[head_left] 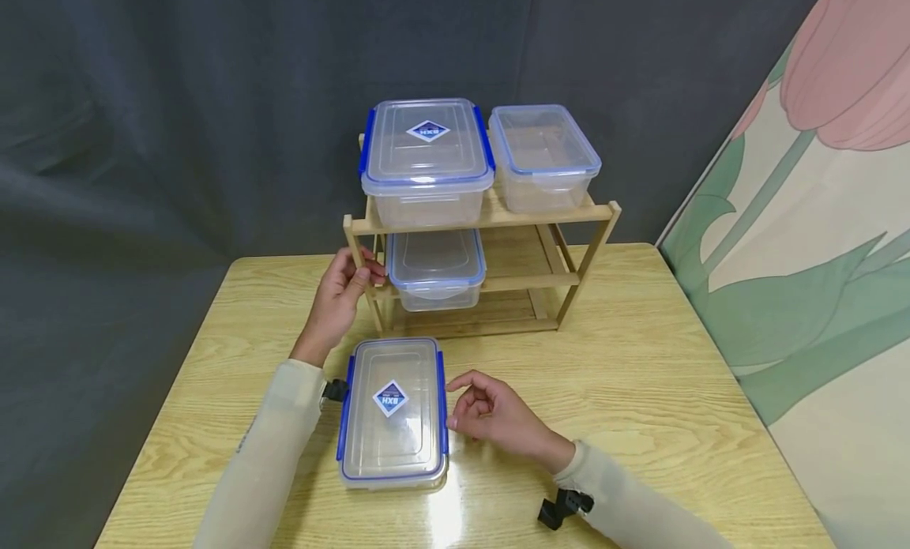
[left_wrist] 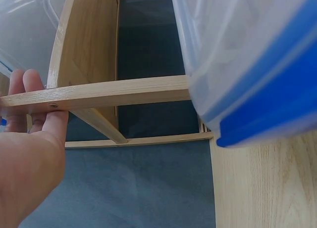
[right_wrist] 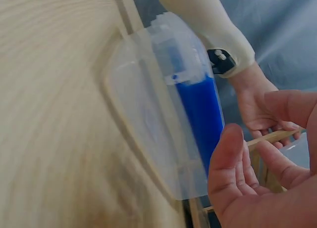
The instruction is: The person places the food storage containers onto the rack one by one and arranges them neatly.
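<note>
A clear flat food container (head_left: 392, 446) with blue side clips lies on the table in front of a wooden rack (head_left: 526, 280). My left hand (head_left: 337, 300) grips the rack's left front leg, fingers around the bar in the left wrist view. Beside the flat container's right clip is my right hand (head_left: 494, 413), loosely curled and holding nothing; whether its fingertips touch the clip I cannot tell. On the middle shelf, close to my left fingers, sits a container with a pale blue-edged lid (head_left: 437, 261).
A large container with blue clips (head_left: 426, 162) and a smaller clear container (head_left: 546, 158) stand on the rack's top shelf. Beneath everything is a wood-grain table (head_left: 640, 359). A dark curtain (head_left: 213, 122) hangs behind, and a tulip-patterned panel (head_left: 817, 217) borders the right.
</note>
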Motion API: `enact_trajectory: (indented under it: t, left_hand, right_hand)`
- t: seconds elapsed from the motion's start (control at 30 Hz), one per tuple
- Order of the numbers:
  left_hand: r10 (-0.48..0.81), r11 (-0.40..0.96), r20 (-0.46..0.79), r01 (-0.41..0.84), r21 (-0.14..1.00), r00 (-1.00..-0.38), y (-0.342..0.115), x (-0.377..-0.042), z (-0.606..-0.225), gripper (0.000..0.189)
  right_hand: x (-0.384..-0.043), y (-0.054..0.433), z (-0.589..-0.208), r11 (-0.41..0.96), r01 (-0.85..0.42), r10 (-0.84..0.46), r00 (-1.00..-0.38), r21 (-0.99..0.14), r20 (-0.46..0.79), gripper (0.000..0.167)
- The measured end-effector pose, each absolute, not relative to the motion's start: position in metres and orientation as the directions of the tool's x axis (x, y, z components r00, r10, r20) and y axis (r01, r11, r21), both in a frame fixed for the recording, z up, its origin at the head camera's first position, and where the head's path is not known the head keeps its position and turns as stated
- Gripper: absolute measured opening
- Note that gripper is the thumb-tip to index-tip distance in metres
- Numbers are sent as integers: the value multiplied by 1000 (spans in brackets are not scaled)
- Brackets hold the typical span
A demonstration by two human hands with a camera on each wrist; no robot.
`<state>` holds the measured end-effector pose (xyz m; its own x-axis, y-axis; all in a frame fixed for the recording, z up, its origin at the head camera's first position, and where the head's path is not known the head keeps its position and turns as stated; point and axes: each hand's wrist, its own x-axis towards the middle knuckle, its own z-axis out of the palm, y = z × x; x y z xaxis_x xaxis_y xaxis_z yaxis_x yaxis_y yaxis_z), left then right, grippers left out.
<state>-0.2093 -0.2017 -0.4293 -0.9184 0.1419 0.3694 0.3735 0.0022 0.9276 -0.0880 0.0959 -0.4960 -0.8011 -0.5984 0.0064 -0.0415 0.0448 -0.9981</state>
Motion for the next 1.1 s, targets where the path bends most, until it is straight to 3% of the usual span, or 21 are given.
enact_trajectory:
  t: [0.27, 0.67, 1.1]
  left_hand:
    - [137, -8, 376, 378, 926, -916, -201, -210, -429, 28]
    - [124, 9, 380, 384, 923, -917, -198, -208, -430, 30]
    - [119, 25, 383, 388, 921, -916, -198, -207, -431, 30]
  right_hand:
    - [-75, 97, -510, 48, -44, -655, -756, -998, 2, 47]
    - [-56, 92, -525, 47, -24, -664, -748, -999, -13, 58]
    - [-42, 75, -541, -101, 56, -591, -806, -993, 15, 71]
